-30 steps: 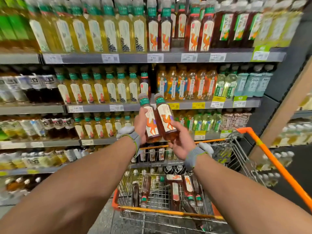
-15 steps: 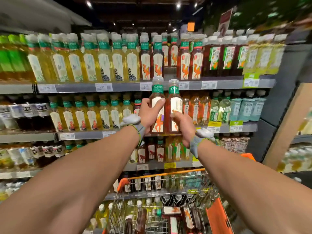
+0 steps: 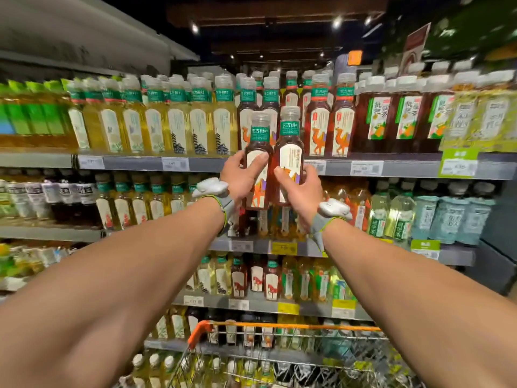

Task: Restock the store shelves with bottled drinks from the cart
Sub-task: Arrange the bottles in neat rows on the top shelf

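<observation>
Your left hand [image 3: 241, 179] is curled round the left bottle [image 3: 259, 135], thumb across the label. Your right hand [image 3: 303, 189] grips the right bottle [image 3: 291, 151] likewise. Both bottles upright, caps up, side by side at frame centre, before the shelf edge [image 3: 134, 163].

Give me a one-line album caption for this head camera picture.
Left hand with left bottle and right hand with right bottle, held upright before the top shelf's camel-label row.
</observation>
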